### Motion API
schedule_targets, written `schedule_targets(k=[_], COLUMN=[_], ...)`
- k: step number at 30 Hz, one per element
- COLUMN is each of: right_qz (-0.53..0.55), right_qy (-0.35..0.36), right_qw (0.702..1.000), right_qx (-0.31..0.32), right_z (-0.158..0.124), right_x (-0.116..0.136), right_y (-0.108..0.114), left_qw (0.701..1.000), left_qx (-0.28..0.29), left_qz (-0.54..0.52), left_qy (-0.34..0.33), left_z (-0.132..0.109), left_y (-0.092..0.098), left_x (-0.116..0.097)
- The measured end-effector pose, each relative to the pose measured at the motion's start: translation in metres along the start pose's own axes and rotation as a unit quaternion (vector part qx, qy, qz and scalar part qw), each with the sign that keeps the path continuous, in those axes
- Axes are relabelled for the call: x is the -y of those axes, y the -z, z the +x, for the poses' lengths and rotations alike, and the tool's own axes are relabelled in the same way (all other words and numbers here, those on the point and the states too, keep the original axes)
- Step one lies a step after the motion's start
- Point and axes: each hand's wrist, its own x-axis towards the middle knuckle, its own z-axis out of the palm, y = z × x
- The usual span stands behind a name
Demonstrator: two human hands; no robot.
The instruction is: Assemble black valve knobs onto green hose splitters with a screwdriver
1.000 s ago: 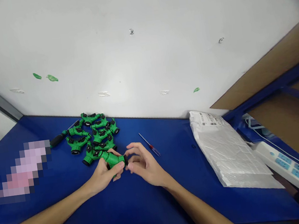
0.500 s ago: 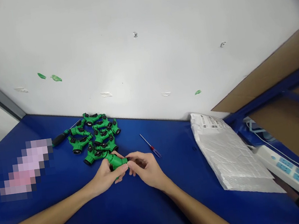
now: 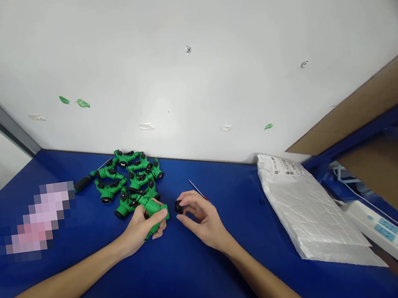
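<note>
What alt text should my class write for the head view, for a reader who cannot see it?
On a blue workbench, the left hand grips a green plastic Y-shaped hose splitter and the right hand pinches a small black round cap. A heap of matching green splitters lies just beyond, with a white plastic package to the right.

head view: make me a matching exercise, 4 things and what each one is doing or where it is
Things:
1. left hand
2. right hand
3. white padded packet
4. white power strip

Match:
A. lies on the blue bench, right of the hands
B. pinches a small black round part
C. sits at the far right of the view
D. grips a green plastic hose fitting

Pairs: 1-D, 2-B, 3-A, 4-C
</note>
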Motion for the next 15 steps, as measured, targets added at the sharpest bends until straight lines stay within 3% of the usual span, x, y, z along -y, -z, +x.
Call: schedule_targets(k=[3, 8, 12, 15], right_qz=[-0.064, -0.210, -0.232, -0.208], right_qy=[0.002, 0.070, 0.124, 0.121], right_qw=[0.998, 0.974, 0.964, 0.970], right_qx=[-0.011, -0.049, -0.035, -0.038], right_z=[0.002, 0.003, 0.002, 0.001], right_x=[-0.004, -0.003, 0.000, -0.002], right_y=[0.004, 0.008, 0.006, 0.005], left_qw=[0.986, 0.872, 0.825, 0.828], left_qx=[-0.006, 0.020, 0.048, 0.072], left_qz=[0.159, 0.442, 0.507, 0.492], left_qy=[-0.054, -0.208, -0.246, -0.260], left_z=[0.000, -0.004, -0.004, -0.007], left_y=[0.004, 0.009, 0.012, 0.014], left_x=[-0.001, 0.006, 0.013, 0.012])
